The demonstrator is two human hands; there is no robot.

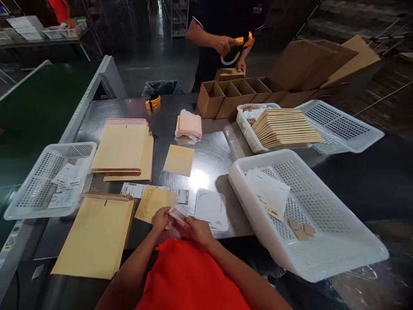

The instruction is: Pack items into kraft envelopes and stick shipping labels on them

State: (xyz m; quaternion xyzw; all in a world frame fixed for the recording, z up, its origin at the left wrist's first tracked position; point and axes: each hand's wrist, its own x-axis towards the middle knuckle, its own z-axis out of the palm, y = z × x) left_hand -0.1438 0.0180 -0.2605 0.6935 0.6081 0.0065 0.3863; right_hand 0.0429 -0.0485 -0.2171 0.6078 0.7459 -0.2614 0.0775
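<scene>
Close to my body, my left hand (162, 218) and my right hand (200, 231) pinch the two ends of a small clear plastic bag (178, 215) with pinkish printing. What is inside the bag I cannot make out. Just beyond my left hand lies a tan square (156, 202) with faint lettering, partly covering printed label strips (132, 189). To the right of my right hand is a white card (210, 209) with rounded corners. Another plain tan square (179, 160) lies farther up the steel table, below a stack of pink sheets (189, 125).
Stacks of padded envelopes (121, 146) and a white basket with papers (51, 181) stand left. A large white basin (325, 254) is at right. Behind it are open cardboard boxes (211, 101). Across the table, a person (226, 43) holds a yellow tool (247, 39).
</scene>
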